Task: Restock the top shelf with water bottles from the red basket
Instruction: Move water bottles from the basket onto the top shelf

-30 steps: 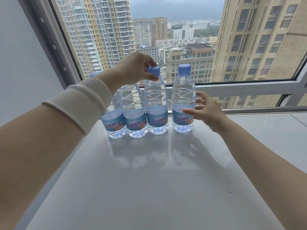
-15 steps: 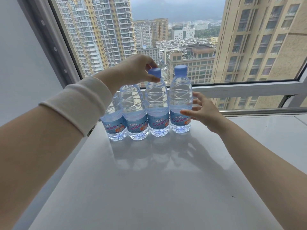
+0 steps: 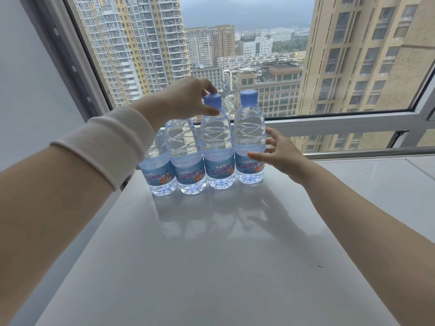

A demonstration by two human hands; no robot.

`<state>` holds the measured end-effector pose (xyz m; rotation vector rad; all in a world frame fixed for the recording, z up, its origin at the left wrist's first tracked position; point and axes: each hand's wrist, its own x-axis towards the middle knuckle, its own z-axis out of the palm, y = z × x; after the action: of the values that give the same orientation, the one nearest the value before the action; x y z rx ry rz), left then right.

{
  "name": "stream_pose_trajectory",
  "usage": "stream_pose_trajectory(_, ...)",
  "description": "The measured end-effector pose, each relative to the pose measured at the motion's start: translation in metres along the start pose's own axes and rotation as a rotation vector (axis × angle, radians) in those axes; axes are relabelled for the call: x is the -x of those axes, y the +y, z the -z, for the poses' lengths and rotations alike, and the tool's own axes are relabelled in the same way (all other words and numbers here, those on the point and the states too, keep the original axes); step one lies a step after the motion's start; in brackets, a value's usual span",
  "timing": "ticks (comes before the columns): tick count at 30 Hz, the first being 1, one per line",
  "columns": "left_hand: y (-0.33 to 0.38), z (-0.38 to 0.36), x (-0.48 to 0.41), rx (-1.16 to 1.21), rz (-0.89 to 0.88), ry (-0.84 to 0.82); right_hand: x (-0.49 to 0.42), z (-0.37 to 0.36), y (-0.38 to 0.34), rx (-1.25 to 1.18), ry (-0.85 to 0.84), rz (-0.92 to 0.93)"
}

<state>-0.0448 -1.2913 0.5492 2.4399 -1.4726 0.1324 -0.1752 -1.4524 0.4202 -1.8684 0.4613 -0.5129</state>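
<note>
Several clear water bottles with blue caps and blue labels stand upright in a row at the back of the white top shelf (image 3: 211, 255), against the window. My left hand (image 3: 186, 97) pinches the neck just under the cap of one bottle (image 3: 217, 147) in the row. The rightmost bottle (image 3: 250, 137) stands close beside it. My right hand (image 3: 280, 154) is spread with straight fingers at that bottle's right side, thumb on its label. My left forearm hides part of the leftmost bottle (image 3: 160, 177). The red basket is out of view.
A metal window frame (image 3: 329, 123) and a rail (image 3: 367, 152) run along the shelf's back edge. A grey wall (image 3: 28, 102) borders the shelf on the left. Bare shelf surface stretches to the right of the bottles and toward me.
The rightmost bottle has slid left with my right hand against it, closing the gap to the row. My left hand has kept its pinch on the neighbouring bottle.
</note>
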Motion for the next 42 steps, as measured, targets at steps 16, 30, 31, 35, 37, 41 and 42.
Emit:
stream_pose_trajectory(16,0.065,-0.014,0.104,-0.116,-0.046,0.325,0.129,0.022,-0.011,0.650,0.100,0.123)
stream_pose_trajectory(30,0.217,-0.120,0.284,-0.146,0.058,0.233,0.356,0.078,0.014,0.837,0.027,0.214)
stream_pose_trajectory(31,0.222,-0.126,0.295,-0.144,0.055,0.229,0.368,0.080,0.015,0.844,0.028,0.214)
stream_pose_trajectory(35,0.239,-0.150,0.338,-0.041,0.036,0.222,0.421,0.077,0.028,0.908,0.052,0.227)
stream_pose_trajectory(37,0.243,-0.168,0.363,-0.005,0.020,0.220,0.451,0.069,0.043,0.938,0.067,0.233)
stream_pose_trajectory(41,0.242,-0.223,0.423,0.030,0.015,0.171,0.515,0.043,0.104,0.994,0.000,0.234)
stream_pose_trajectory(42,0.241,-0.239,0.440,0.030,0.022,0.137,0.532,0.036,0.122,1.000,-0.034,0.197)
